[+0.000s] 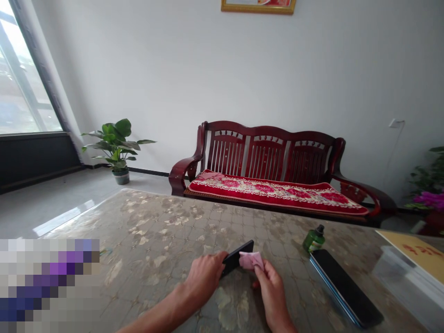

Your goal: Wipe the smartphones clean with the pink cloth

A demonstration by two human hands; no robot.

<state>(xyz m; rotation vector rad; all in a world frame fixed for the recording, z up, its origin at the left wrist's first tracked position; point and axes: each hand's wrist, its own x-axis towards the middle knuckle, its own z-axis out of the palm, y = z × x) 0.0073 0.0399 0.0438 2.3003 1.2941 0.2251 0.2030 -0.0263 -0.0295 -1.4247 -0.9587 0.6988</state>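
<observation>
My left hand (205, 273) is closed on one end of a dark, thin phone (234, 259), held tilted on its edge just above the table or touching it; I cannot tell which. In my right hand (272, 286) a small folded pink cloth (250, 260) is pinched between thumb and fingers. The cloth overlaps the far end of the phone from my view, and whether it presses on the surface is hidden. Right of my hands stands a small green bottle (314, 239) with a black top. Beside it lies a larger black-screened device with a blue edge (347, 287).
The table (149, 249) has a patterned, glossy cover. At its right stands a clear box (395, 277) under a yellowish board (412, 252). Beyond the table are a red wooden bench (267, 152) and a potted plant (120, 148). The lower left corner is pixelated.
</observation>
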